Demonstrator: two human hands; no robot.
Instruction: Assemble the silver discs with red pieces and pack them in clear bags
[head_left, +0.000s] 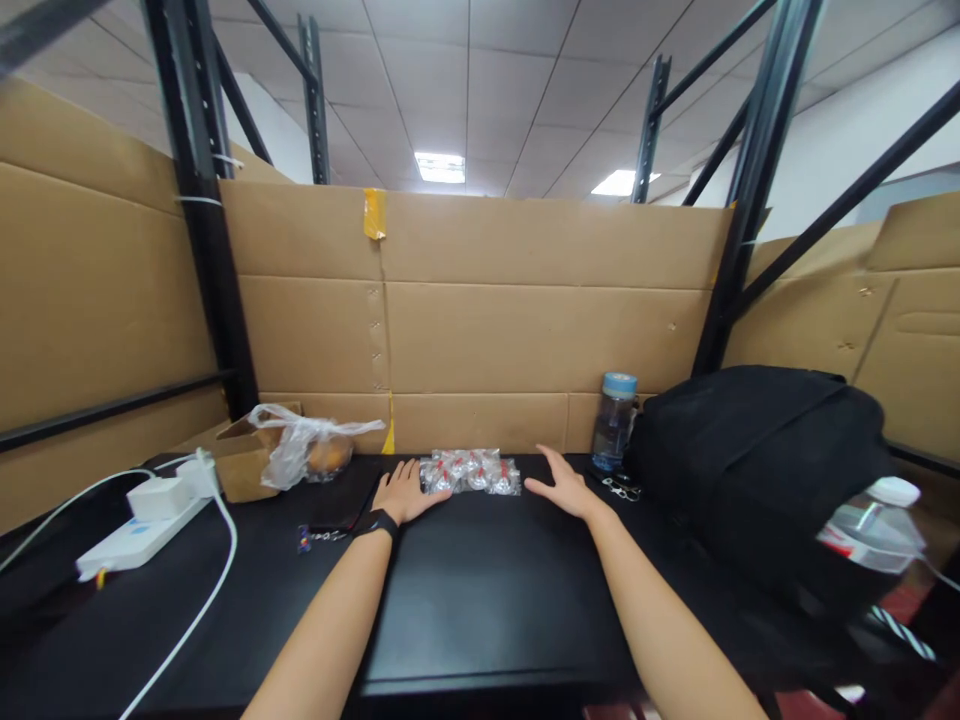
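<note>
Several small clear plastic packets with red marks lie in a cluster on the black tabletop, near the cardboard at the back. What is inside them is too small to make out. Just left of the cluster, my left hand rests with its fingers apart, its thumb at the packets' near edge. A dark band circles that wrist. On the other side, my right hand is spread, thumb and fingers apart, a small gap from the packets. Neither hand holds anything.
Cardboard panels wall the back and sides. Left stand a power strip with white cables, a small carton, a knotted plastic bag and a keychain. Right are a blue-lidded bottle, glasses and a black backpack.
</note>
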